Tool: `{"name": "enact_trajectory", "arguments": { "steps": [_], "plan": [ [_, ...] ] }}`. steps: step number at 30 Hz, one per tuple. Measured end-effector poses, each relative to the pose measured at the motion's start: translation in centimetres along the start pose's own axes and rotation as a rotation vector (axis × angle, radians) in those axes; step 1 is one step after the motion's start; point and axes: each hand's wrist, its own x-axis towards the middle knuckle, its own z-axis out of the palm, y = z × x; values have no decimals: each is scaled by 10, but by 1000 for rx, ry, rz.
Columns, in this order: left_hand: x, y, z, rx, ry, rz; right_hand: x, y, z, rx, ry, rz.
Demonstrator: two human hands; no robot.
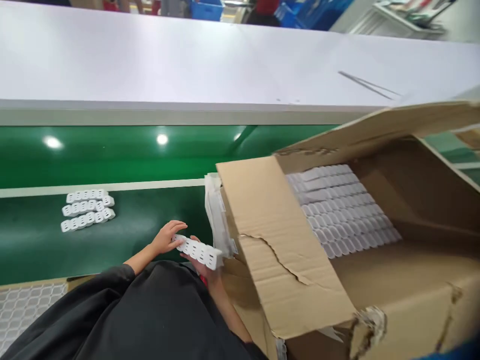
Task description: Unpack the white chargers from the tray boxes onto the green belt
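A row of white plastic pieces with small dark slots [198,252] is held low in front of my body. My left hand [168,238] grips its left end, thumb on the near side. Underneath and at the right part, my right hand [204,267] wraps round the same row; some of its fingers are hidden behind it. Three similar white rows [88,220] lie side by side on the dark green surface [33,245] to the left. Close to my right hand stands an open cardboard box [285,250], with rows of translucent white pieces [341,210] packed inside.
The box's torn flap leans toward me. Clear plastic bags [218,215] hang at its left side. A white shelf [150,60] runs across behind, with thin grey strips [367,84] on it. A white grid of trays [30,310] sits at lower left. Blue bins [207,10] and people are beyond.
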Motion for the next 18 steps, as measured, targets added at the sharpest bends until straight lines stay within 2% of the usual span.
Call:
{"name": "enact_trajectory", "arguments": {
  "steps": [4,7,12,18],
  "plan": [
    [-48,-16,-43,61,103,-56,79,33,36,121,-164,91],
    [-76,-40,-67,178,221,-167,121,52,68,158,-294,199],
    [-120,-67,-85,296,301,-285,154,78,106,137,-435,398],
    [-153,-72,-85,350,348,-444,174,83,118,33,-516,621]
  ]
}}
